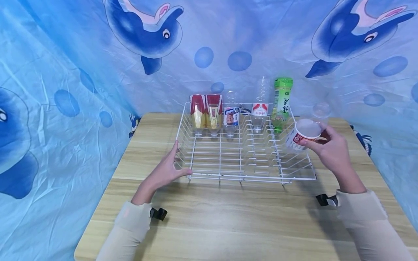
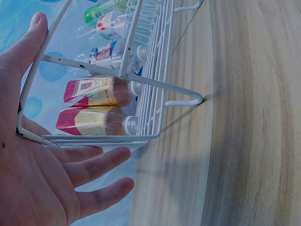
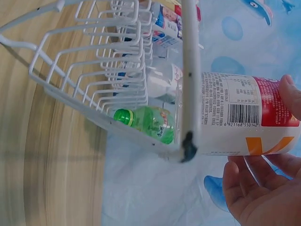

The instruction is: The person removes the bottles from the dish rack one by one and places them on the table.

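Observation:
My right hand (image 1: 333,148) holds a bottle with a white and red wrapper (image 1: 302,137), thumb on one side and fingers on the other. Its round pale end tilts up over the right side of a white wire rack (image 1: 230,177). In the right wrist view, the wrapper (image 3: 230,115) shows a barcode beside the rack's rim. My left hand (image 1: 164,168) rests against the rack's front left corner, thumb at the front rim and fingers fairly straight along the outside. Inside the rack, two red-and-yellow bottles (image 1: 213,112) stand neck down at the back left.
Along the rack's back also stand a blue-labelled clear bottle (image 1: 231,116), a red-and-white-labelled clear bottle (image 1: 259,110) and a green bottle (image 1: 281,103). A clear rounded plastic piece (image 1: 321,110) shows behind my right hand. The wooden table (image 1: 222,221) meets a blue dolphin-print cloth (image 1: 222,32).

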A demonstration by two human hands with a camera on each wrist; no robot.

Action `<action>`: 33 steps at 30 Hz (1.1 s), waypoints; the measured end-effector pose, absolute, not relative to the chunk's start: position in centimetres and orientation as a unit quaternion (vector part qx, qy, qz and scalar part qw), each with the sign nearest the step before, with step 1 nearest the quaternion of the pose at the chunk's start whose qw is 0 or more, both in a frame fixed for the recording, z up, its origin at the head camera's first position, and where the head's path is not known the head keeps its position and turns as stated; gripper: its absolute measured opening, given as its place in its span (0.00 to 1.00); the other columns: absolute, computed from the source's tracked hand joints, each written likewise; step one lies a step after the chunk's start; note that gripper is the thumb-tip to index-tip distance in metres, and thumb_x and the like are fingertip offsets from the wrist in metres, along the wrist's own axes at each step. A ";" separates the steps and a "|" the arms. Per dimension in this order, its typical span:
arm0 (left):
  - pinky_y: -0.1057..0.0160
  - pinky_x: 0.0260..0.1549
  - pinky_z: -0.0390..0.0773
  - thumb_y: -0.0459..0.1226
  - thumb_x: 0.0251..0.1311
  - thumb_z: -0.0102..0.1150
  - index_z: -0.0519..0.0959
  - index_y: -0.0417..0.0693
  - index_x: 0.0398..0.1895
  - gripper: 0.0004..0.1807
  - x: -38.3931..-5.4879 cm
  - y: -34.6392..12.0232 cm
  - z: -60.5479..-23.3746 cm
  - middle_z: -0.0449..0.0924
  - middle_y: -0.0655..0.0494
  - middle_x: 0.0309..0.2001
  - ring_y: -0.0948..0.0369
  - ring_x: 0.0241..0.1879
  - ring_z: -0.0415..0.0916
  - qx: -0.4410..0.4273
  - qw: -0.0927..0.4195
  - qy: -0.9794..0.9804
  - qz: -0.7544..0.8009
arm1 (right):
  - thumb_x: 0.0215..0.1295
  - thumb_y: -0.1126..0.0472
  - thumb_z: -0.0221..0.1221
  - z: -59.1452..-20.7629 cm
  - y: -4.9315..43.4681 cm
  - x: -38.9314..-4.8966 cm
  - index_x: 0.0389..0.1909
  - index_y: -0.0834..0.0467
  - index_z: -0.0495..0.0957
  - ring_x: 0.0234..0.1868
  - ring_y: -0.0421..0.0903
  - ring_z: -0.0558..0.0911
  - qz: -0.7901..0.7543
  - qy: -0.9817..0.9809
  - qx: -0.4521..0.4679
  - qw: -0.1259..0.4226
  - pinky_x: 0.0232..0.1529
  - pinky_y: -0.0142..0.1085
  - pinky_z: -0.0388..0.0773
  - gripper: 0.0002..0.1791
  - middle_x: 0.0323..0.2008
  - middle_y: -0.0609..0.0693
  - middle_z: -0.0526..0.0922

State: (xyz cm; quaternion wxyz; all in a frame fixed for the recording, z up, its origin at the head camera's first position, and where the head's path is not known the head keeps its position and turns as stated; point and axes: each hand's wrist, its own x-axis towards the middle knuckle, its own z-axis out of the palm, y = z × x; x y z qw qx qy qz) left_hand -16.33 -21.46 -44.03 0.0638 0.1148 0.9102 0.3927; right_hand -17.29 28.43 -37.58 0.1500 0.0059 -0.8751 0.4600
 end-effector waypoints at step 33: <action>0.41 0.56 0.66 0.65 0.42 0.67 0.26 0.63 0.74 0.68 -16.4 -21.4 -43.7 0.46 0.43 0.73 0.47 0.61 0.64 0.104 0.081 0.910 0.392 | 0.53 0.53 0.70 -38.0 31.2 -17.8 0.66 0.54 0.66 0.46 0.42 0.73 0.440 -0.877 -0.060 0.186 0.34 0.16 0.71 0.39 0.51 0.50 0.71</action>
